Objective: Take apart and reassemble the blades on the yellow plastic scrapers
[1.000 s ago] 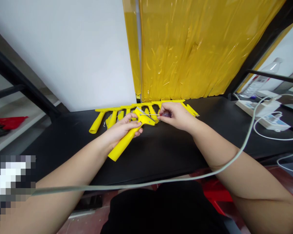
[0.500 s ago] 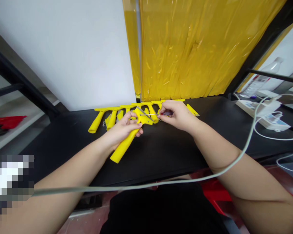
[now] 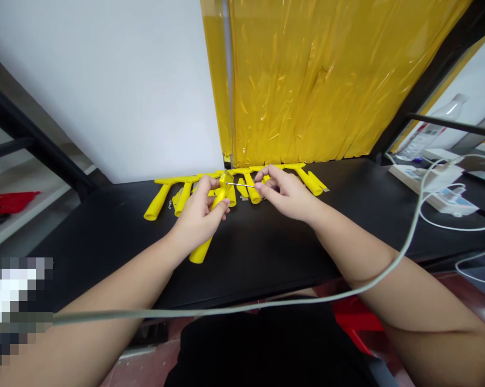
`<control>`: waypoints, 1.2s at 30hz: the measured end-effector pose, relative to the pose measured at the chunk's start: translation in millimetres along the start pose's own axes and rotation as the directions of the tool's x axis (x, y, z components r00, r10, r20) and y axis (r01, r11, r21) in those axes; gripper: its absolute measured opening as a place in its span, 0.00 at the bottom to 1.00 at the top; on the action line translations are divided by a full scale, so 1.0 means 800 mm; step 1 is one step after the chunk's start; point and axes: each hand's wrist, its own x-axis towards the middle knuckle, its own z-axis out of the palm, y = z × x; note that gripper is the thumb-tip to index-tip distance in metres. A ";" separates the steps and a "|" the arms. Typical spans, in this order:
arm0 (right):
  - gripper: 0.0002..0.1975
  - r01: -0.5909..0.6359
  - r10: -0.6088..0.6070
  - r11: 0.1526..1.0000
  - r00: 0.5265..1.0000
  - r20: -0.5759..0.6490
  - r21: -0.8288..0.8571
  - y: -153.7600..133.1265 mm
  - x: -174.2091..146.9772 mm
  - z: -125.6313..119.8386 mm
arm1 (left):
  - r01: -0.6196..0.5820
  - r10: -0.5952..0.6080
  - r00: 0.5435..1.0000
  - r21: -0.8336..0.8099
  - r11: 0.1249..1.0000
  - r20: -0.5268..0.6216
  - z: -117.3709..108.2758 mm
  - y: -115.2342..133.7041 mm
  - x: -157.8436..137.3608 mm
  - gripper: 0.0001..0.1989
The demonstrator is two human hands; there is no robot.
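My left hand [image 3: 197,217] is wrapped round a yellow plastic scraper [image 3: 202,250], its tubular handle slanting down toward me and its head turned edge-on. My right hand [image 3: 284,194] holds a screwdriver [image 3: 240,185] by the handle, which the fingers mostly cover. The thin metal shaft points left, and its tip meets the scraper's head; whether it sits in a screw cannot be made out. Behind both hands, several more yellow scrapers [image 3: 157,203] lie in a row along the back of the black table [image 3: 274,252]. Small metal bits [image 3: 170,205] lie among them.
A white panel [image 3: 117,91] and yellow plastic sheeting [image 3: 298,80] rise behind the table. At right are a clear bottle [image 3: 431,129], white boxes [image 3: 431,185] and cables. A pale cable [image 3: 258,305] crosses in front of me, over my forearms.
My left hand has turned the scraper, so its head, seen broadside before, now shows edge-on. My right hand has shifted slightly left, and its fingers have opened somewhat around the screwdriver.
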 end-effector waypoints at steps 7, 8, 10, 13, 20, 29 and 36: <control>0.08 -0.031 0.031 0.999 1.000 -0.001 0.027 0.007 0.001 0.003 | -0.018 0.018 1.000 0.123 0.992 0.005 -0.009 -0.010 0.008 0.19; 0.08 -0.040 0.040 0.999 0.999 -0.004 0.032 0.008 0.002 0.003 | -0.020 0.019 1.000 0.135 0.991 0.004 -0.009 -0.010 0.008 0.19; 0.08 -0.057 0.057 0.997 0.998 -0.009 0.044 0.010 0.003 0.004 | -0.019 0.019 1.000 0.150 0.989 0.001 -0.009 -0.009 0.009 0.19; 0.09 -0.086 0.086 0.993 0.996 -0.007 0.080 0.011 0.004 0.006 | 0.004 -0.002 1.000 0.121 0.993 -0.021 -0.008 -0.008 0.009 0.20; 0.24 -0.149 0.141 0.984 0.987 0.080 0.101 0.009 0.009 0.007 | -0.002 0.003 1.000 0.114 0.993 -0.014 -0.008 -0.010 0.009 0.19; 0.11 -0.060 0.058 0.997 0.997 0.054 0.050 0.017 0.005 0.007 | -0.021 0.024 0.999 0.076 0.997 -0.046 -0.011 -0.008 0.010 0.19; 0.17 -0.064 0.050 0.989 0.993 0.108 0.132 0.018 0.008 0.007 | -0.012 0.014 0.999 0.071 0.997 -0.037 -0.011 -0.008 0.007 0.20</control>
